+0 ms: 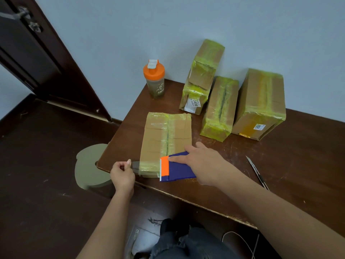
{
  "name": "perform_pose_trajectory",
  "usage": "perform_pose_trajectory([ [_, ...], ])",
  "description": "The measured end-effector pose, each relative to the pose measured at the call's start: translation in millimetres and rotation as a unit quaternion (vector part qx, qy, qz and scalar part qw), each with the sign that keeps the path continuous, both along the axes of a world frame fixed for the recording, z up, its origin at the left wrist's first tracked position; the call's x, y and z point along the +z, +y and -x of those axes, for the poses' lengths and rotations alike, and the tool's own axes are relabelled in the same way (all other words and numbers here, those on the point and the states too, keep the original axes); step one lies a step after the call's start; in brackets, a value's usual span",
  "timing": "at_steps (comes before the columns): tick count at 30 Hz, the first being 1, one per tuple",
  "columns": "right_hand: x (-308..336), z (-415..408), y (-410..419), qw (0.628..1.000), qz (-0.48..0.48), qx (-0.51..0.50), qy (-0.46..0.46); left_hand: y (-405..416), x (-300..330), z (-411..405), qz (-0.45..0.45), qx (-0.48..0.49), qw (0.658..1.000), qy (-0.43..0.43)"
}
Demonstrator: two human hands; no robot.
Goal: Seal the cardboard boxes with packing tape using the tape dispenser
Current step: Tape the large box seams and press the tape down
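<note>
Tape dispenser (176, 170): blue body, orange front plate with a serrated cutting edge, lying at the near end of a flat cardboard box (166, 141); long axis runs left-right, cutter end pointing left toward the counter's corner. Right hand (201, 161) grips the body from above, fingers curled round it, index finger laid along the top. Left hand (122, 173) pinches the free end of the tape strip (138, 166) between thumb and fingertip, just off the counter's left edge; strip spans from the cutter across the box's near end. Box long axis runs away from the viewer; its centre seam and near end are already taped yellowish. Counter (280, 174) is dark wood; open surface to the right of the dispenser, up to a utility knife (256, 171). Three taped boxes (259, 101) stand at the wall, an orange-lidded shaker bottle (154, 79) to their left.
</note>
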State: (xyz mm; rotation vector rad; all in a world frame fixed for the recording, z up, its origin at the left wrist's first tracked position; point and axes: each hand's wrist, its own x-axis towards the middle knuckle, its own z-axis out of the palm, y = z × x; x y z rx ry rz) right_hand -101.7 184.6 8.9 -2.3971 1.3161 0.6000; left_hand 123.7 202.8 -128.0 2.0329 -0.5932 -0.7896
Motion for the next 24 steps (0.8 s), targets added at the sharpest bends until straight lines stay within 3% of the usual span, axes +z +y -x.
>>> perform_pose_trajectory([
  [24,1.1,-12.2,-2.1,1.0,-0.012,-0.003,0.029,1.0,-20.4,-7.0,-0.015,-0.012,0.999,0.033],
])
